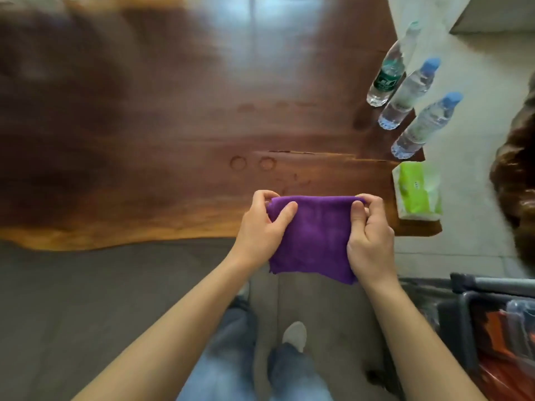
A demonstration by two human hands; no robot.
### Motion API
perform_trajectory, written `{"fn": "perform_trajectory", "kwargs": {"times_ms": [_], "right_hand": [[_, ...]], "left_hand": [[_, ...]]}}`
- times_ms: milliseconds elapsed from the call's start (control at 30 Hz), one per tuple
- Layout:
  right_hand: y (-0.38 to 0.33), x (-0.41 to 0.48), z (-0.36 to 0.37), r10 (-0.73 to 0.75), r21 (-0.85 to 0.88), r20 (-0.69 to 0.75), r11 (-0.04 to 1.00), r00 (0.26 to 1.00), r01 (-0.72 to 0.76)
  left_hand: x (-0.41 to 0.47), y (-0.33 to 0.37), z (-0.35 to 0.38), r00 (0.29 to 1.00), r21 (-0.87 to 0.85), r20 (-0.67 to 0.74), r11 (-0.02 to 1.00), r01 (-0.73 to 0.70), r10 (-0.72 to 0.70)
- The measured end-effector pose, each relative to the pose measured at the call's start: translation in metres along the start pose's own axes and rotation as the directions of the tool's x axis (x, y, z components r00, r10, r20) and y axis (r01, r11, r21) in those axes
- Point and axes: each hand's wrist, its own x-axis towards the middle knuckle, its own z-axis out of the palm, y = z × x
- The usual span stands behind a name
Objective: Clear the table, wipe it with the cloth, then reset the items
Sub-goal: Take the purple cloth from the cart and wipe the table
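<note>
Cloth, purple and folded, held up in both hands over the near edge of the table, lower half hanging past that edge above the grey floor.

Left hand: forearm reaching up from below, fingers curled shut over the cloth's top left corner, thumb pressed flat on the front face.

Right hand: same pose mirrored, fingers closed on the top right corner, thumb lying down the cloth's right side. Top fold stretched straight between the two grips.

Left and middle of the dark wood top bare and glossy, with two faint ring marks just beyond the cloth; wide room there.

Right end crowded: three water bottles upright in a row along the far right edge, a green and white tissue pack near the right corner, just beside the right hand yet apart from it.

Wavy pale near edge running left from the hands. Cart frame low at the right.
</note>
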Motion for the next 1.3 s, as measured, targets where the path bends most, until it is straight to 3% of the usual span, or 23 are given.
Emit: {"fn": "perform_trajectory", "kwargs": {"times_ms": [167, 400, 567, 867, 967, 1067, 1133, 1233, 1300], "right_hand": [[0.026, -0.002, 0.041, 0.029, -0.007, 0.128, 1.000, 0.991, -0.028], [0.060, 0.026, 0.092, 0.078, -0.059, 0.226, 0.996, 0.971, -0.066], [0.077, 0.069, 0.126, 0.016, -0.160, 0.119, 0.987, 0.993, 0.003], [0.097, 0.141, 0.148, -0.038, -0.291, -0.064, 0.956, 0.997, 0.018], [0.105, 0.145, 0.151, -0.072, -0.502, -0.103, 0.865, 0.992, 0.011], [0.107, 0.131, 0.166, -0.102, -0.640, 0.083, 0.757, 0.991, 0.132], [0.108, 0.122, 0.181, -0.067, -0.679, 0.188, 0.712, 0.980, 0.179], [0.106, 0.116, 0.199, -0.041, -0.723, 0.146, 0.678, 0.988, 0.135], [0.098, 0.112, 0.217, -0.055, -0.731, 0.135, 0.669, 0.989, 0.137]], "left_hand": [[-0.004, -0.057, -0.007, 0.984, -0.111, -0.017, 0.978, 0.174, -0.177], [0.040, -0.096, -0.005, 0.985, 0.103, -0.164, 0.992, 0.076, -0.058], [0.099, -0.101, 0.006, 0.982, 0.236, -0.188, 0.972, 0.016, 0.030], [0.172, -0.095, 0.010, 0.994, 0.310, -0.058, 0.948, -0.071, 0.094], [0.170, -0.109, -0.018, 0.975, 0.388, -0.129, 0.914, -0.117, 0.180], [0.153, -0.137, -0.069, 0.941, 0.530, -0.246, 0.845, -0.069, 0.231], [0.137, -0.161, -0.104, 0.932, 0.626, -0.297, 0.779, 0.025, 0.209], [0.112, -0.193, -0.143, 0.942, 0.717, -0.313, 0.681, 0.149, 0.123], [0.101, -0.208, -0.156, 0.958, 0.756, -0.271, 0.636, 0.155, 0.090]]}}
